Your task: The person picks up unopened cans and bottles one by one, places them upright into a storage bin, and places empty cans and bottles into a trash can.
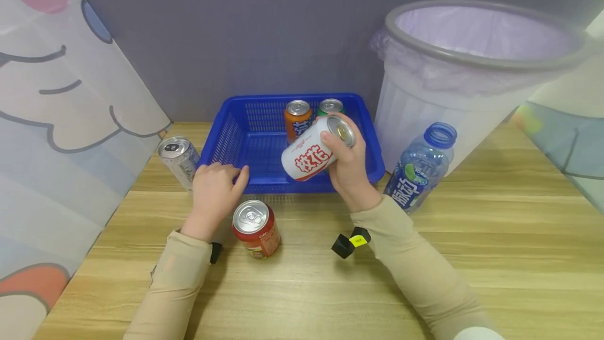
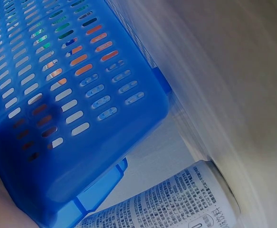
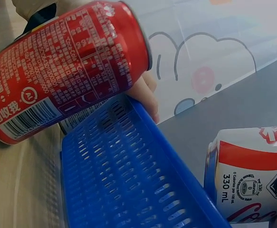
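My right hand grips a white soda can with red characters, tilted above the blue plastic basket. The same can shows at the right in the right wrist view. My left hand holds the basket's front left rim, fingertips partly hidden. Inside the basket, at the back, an orange can and a green can stand upright, the green one mostly hidden by my right hand. A red Coca-Cola can stands in front of the basket, by my left wrist.
A silvery-white can stands left of the basket. To the right is a clear blue plastic bottle, uncapped. Behind it a tall white bin with a purple liner rises beside the basket. A grey partition closes off the back.
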Action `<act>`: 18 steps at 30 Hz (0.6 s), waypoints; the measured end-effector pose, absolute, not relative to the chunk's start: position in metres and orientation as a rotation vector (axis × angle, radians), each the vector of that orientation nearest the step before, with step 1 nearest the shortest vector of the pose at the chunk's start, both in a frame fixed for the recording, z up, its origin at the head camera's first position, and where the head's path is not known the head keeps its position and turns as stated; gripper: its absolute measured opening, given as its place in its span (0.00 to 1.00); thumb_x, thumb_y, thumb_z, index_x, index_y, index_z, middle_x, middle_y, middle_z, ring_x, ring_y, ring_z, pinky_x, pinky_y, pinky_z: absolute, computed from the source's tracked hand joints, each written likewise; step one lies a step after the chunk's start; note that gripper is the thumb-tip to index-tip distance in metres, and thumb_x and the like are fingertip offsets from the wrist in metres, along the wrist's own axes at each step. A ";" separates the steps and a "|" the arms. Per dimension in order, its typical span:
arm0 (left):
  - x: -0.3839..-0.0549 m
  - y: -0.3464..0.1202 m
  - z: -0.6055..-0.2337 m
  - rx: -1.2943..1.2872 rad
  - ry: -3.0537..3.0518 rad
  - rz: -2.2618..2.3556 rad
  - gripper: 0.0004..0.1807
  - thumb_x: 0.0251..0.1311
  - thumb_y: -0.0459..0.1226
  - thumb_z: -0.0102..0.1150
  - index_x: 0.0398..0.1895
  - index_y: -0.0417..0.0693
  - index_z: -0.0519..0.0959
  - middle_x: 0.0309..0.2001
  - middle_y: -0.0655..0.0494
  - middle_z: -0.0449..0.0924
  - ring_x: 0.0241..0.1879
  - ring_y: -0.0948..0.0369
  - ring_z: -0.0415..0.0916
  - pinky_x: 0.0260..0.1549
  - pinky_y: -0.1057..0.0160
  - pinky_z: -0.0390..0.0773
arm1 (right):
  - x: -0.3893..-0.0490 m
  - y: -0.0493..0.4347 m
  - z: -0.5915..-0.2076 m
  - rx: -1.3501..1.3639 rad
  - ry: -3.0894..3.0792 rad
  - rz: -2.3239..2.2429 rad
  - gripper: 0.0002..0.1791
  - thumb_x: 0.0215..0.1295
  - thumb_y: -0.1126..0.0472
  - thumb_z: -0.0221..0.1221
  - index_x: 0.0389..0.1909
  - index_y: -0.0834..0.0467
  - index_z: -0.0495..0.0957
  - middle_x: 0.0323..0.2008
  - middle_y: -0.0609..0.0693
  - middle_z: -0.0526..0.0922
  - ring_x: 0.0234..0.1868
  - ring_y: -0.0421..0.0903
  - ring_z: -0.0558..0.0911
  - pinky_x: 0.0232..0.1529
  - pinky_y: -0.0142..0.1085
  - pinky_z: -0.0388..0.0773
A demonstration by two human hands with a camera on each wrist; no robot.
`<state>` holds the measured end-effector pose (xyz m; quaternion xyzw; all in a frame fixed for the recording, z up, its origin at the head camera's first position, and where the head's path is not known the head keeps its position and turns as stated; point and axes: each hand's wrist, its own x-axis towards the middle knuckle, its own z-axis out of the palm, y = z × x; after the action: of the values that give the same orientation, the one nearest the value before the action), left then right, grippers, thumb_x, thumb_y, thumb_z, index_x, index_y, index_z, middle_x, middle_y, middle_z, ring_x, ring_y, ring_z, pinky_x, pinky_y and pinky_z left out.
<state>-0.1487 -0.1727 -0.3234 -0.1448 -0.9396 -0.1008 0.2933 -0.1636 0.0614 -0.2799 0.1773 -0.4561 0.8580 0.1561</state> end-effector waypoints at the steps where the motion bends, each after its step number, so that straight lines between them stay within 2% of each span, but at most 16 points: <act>1: -0.149 -0.173 -0.323 -0.385 -2.503 -0.268 0.24 0.63 0.46 0.46 0.16 0.41 0.81 0.18 0.48 0.80 0.22 0.48 0.74 0.27 0.52 0.66 | -0.165 0.061 -0.281 0.503 -1.303 2.455 0.19 0.46 0.62 0.61 0.43 0.55 0.75 0.39 0.49 0.81 0.38 0.41 0.80 0.39 0.32 0.77; 7: -0.149 -0.173 -0.324 -0.387 -2.498 -0.267 0.24 0.63 0.46 0.46 0.16 0.41 0.81 0.18 0.47 0.80 0.22 0.48 0.75 0.26 0.52 0.66 | -0.169 0.056 -0.285 0.449 -1.290 2.445 0.20 0.47 0.64 0.61 0.45 0.58 0.74 0.40 0.50 0.81 0.39 0.41 0.80 0.40 0.31 0.77; 13: -0.150 -0.172 -0.325 -0.385 -2.481 -0.267 0.25 0.63 0.46 0.46 0.16 0.41 0.82 0.18 0.47 0.80 0.22 0.48 0.75 0.26 0.52 0.65 | -0.171 0.053 -0.289 0.247 -1.451 2.365 0.22 0.50 0.70 0.58 0.50 0.62 0.72 0.38 0.47 0.79 0.37 0.39 0.79 0.39 0.31 0.77; 18: -0.149 -0.172 -0.324 -0.381 -2.488 -0.275 0.25 0.63 0.46 0.46 0.17 0.41 0.82 0.18 0.47 0.80 0.22 0.48 0.75 0.26 0.52 0.65 | -0.170 0.054 -0.291 0.249 -1.631 2.248 0.29 0.50 0.68 0.60 0.56 0.68 0.69 0.41 0.49 0.78 0.40 0.39 0.78 0.41 0.32 0.76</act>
<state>-0.1493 -0.1723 -0.3244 -0.1437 -0.9374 -0.1034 0.3000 -0.1705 0.0544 -0.2912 0.0878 -0.5758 0.7936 0.1757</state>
